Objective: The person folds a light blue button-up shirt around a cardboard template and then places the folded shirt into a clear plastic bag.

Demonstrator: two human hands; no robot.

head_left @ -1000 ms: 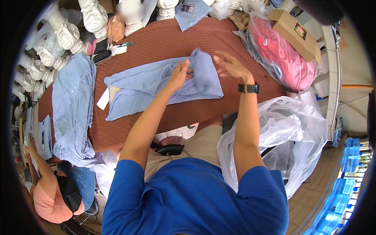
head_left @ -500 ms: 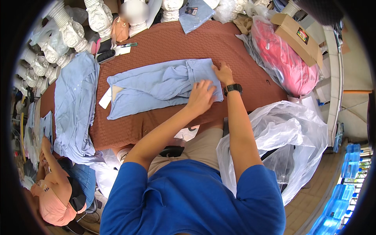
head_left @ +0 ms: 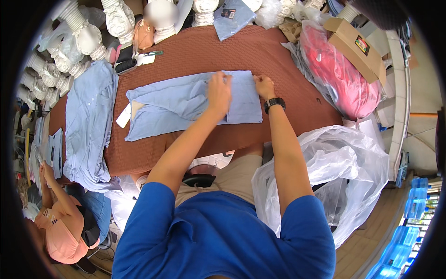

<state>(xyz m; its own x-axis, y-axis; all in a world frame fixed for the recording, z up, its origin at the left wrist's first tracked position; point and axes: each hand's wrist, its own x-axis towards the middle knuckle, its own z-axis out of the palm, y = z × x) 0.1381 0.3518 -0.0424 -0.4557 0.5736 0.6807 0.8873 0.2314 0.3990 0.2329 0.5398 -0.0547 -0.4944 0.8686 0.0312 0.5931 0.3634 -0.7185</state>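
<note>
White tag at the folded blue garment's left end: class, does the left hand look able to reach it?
Probably yes: only low folds of the blue garment lie between the left hand and the white tag.

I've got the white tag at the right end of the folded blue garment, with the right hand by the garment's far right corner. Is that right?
Not quite: the head view shows the white tag at the left end of the folded blue garment, not the right. The right hand is indeed by its far right corner.

Nothing readable (box label (head_left: 362,45) too small)
</note>
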